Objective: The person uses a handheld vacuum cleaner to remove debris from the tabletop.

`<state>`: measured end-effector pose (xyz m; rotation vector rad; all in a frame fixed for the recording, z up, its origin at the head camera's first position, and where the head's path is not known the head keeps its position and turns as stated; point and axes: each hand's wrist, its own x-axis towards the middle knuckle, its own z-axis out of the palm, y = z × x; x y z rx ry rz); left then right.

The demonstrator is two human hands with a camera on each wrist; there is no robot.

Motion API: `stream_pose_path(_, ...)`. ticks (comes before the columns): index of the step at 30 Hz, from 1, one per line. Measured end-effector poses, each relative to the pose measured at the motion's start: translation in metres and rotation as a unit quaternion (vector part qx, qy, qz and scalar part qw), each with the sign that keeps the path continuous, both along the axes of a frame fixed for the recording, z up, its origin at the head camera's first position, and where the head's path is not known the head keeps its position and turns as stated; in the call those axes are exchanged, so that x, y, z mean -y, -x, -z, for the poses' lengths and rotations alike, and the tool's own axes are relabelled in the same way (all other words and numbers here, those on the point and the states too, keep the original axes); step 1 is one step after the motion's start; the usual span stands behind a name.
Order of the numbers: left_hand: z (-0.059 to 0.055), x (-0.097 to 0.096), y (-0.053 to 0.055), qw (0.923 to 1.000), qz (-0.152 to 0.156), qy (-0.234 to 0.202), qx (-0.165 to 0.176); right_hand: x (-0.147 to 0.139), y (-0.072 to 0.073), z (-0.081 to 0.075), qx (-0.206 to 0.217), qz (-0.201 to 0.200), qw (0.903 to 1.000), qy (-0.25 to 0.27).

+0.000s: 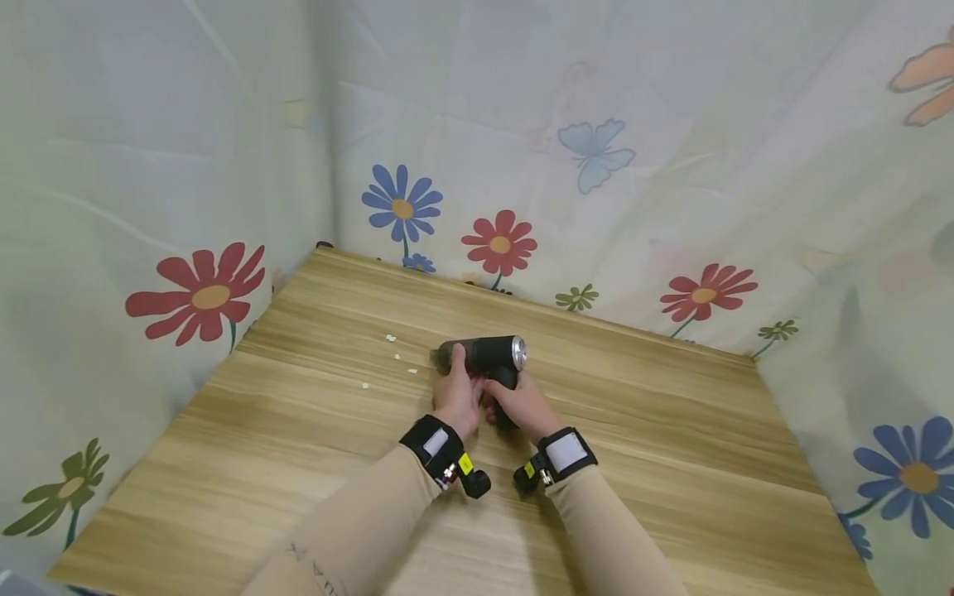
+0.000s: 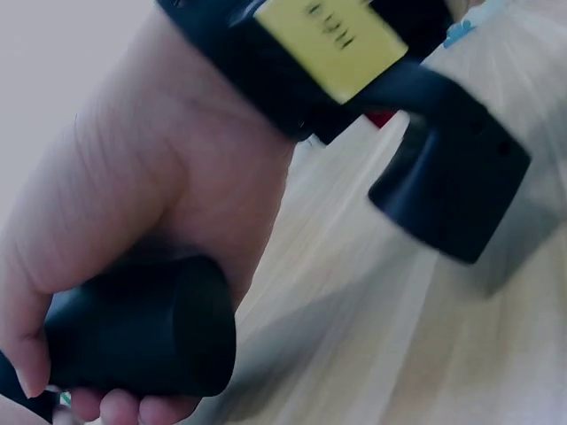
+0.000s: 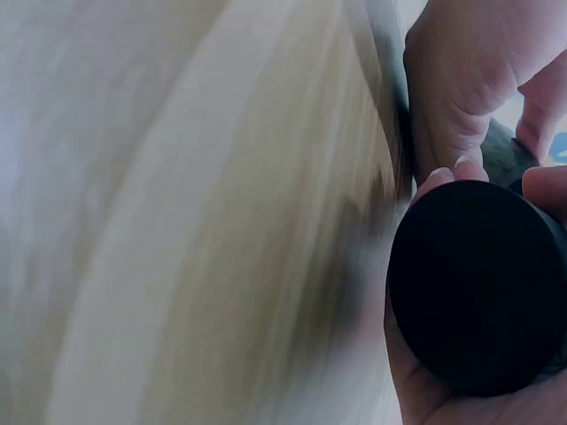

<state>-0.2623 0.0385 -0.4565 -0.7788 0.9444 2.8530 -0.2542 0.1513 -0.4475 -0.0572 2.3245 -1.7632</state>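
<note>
A black pistol-shaped handheld vacuum cleaner [image 1: 488, 354] is held just above the wooden table, its dark see-through nozzle end pointing left and its silver round end right. My left hand [image 1: 456, 396] grips the nozzle part from below, the thumb lying over it. The handle is wrapped by my right hand [image 1: 527, 406]. Close up in the right wrist view, the flat black base of the handle [image 3: 478, 288] faces the camera, with right-hand fingers around it. In the left wrist view the handle [image 2: 142, 328] shows next to my left hand [image 2: 168, 159].
Several small pale scraps [image 1: 391, 338] lie on the wooden table [image 1: 313, 414], left of the nozzle. A flower-printed curtain [image 1: 462, 149] surrounds the table at the back and on both sides. Each wrist wears a black strap with a small camera.
</note>
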Motion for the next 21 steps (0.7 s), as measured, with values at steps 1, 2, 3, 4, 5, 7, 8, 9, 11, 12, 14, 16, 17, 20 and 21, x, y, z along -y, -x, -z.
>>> stream_pose_path(1, -0.001, 0.001, -0.002, 1.0000, -0.007, 0.003, 0.002, 0.002, 0.000, -0.001, -0.001, -0.004, 1.0000, -0.004)
stream_pose_path(2, -0.001, 0.002, -0.003, 0.9999, -0.013, 0.005, 0.005, 0.003, 0.000, -0.001, -0.001, -0.009, 0.9999, -0.007)
stream_pose_path(3, -0.001, 0.003, -0.004, 0.9998, -0.018, 0.007, 0.004, 0.004, 0.001, -0.001, 0.001, -0.013, 0.9999, -0.007)
stream_pose_path(4, 0.000, 0.005, -0.004, 0.9997, -0.022, 0.009, 0.004, 0.006, 0.001, -0.002, 0.004, -0.018, 0.9998, -0.007)
stream_pose_path(5, 0.000, 0.006, -0.005, 0.9996, -0.025, 0.011, 0.005, 0.007, 0.001, -0.002, 0.008, -0.023, 0.9997, -0.008)
stream_pose_path(7, 0.002, 0.008, -0.004, 0.9993, -0.033, 0.015, 0.008, 0.009, 0.002, -0.004, 0.016, -0.033, 0.9993, -0.011)
stream_pose_path(8, 0.003, 0.009, -0.004, 0.9991, -0.036, 0.018, 0.009, 0.010, 0.001, -0.006, 0.020, -0.038, 0.9990, -0.011)
stream_pose_path(9, 0.004, 0.009, -0.004, 0.9990, -0.039, 0.022, 0.010, 0.011, -0.001, -0.010, 0.021, -0.043, 0.9988, -0.013)
stream_pose_path(11, 0.004, 0.010, -0.005, 0.9983, -0.043, 0.034, 0.017, 0.015, -0.007, -0.019, 0.017, -0.050, 0.9985, -0.015)
stream_pose_path(12, 0.004, 0.011, -0.005, 0.9979, -0.046, 0.039, 0.022, 0.016, -0.007, -0.018, 0.013, -0.050, 0.9986, -0.014)
stream_pose_path(14, 0.003, 0.012, -0.007, 0.9971, -0.050, 0.048, 0.031, 0.018, -0.008, -0.016, 0.003, -0.044, 0.9988, -0.021)
stream_pose_path(16, 0.002, 0.012, -0.009, 0.9962, -0.053, 0.056, 0.040, 0.019, -0.006, -0.010, -0.005, -0.037, 0.9991, -0.022)
stream_pose_path(17, 0.001, 0.013, -0.009, 0.9960, -0.054, 0.057, 0.044, 0.019, -0.004, -0.005, -0.008, -0.032, 0.9992, -0.022)
stream_pose_path(20, 0.003, 0.015, -0.009, 0.9948, -0.054, 0.071, 0.050, 0.022, -0.001, -0.002, -0.002, -0.031, 0.9994, -0.015)
stream_pose_path(21, 0.003, 0.016, -0.009, 0.9946, -0.053, 0.073, 0.051, 0.022, -0.002, -0.003, 0.000, -0.035, 0.9993, -0.008)
